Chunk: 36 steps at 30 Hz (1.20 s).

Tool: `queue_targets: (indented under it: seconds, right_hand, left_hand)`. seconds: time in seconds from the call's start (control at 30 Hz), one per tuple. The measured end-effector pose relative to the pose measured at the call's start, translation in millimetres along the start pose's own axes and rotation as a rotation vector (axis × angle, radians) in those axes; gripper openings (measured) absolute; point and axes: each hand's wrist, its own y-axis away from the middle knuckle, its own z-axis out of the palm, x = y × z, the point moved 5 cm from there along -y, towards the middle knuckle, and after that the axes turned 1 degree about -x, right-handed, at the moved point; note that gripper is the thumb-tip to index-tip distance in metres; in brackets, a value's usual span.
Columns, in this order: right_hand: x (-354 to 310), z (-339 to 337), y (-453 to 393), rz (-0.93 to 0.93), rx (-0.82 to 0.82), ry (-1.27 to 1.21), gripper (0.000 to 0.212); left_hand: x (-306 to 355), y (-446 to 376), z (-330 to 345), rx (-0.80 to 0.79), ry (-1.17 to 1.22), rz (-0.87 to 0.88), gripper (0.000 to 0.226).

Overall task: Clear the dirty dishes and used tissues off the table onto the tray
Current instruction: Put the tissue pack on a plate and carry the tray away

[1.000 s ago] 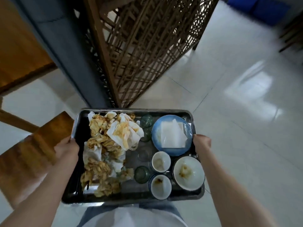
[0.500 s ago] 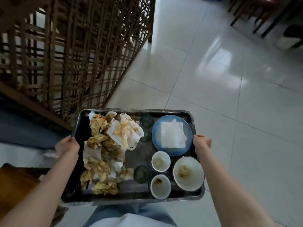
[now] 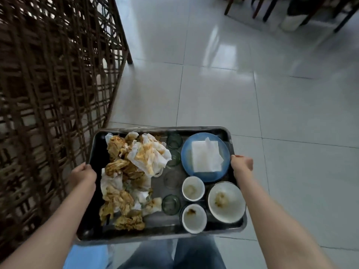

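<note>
over a glossy white tile floor (image 3: pixel 223 98), beside a wooden lattice screen (image 3: pixel 54 78), both hands, left (image 3: pixel 82 176) and right (image 3: pixel 241 165), curl round the side rims of a metal tray (image 3: pixel 161 231) loaded with stained tissues (image 3: pixel 132 177), a blue plate (image 3: pixel 186 158), bowls (image 3: pixel 226 202) and glasses (image 3: pixel 171 204).

There is one tray (image 3: pixel 229 133), one blue plate (image 3: pixel 186 152) and three white bowls (image 3: pixel 193 188). There are four little green glasses (image 3: pixel 171 204). The dirty tissues (image 3: pixel 134 171) sit in one big pile.
</note>
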Motion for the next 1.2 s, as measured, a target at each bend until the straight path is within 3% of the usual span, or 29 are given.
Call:
queue_targets:
  seconds: [0.4,0.57,1.07,1.2]
  right_hand:
    - [-233,62,-180,-0.046,0.015,0.043,0.021]
    - [-346,97,-244,-0.068,0.018,0.029,0.023]
    - [-666,280,-416,-0.041,0.015,0.000,0.025]
    - [-753,328,-471,-0.035,0.012,0.010,0.027]
  left_hand:
    - [189,-9,240,-0.074,0.013,0.052,0.034]
    - [268,-32,330,-0.034,0.115,0.000,0.033]
    - [588,-147,595,0.018,0.010,0.138,0.030]
    - [664,-180,670,-0.033,-0.039,0.138,0.033]
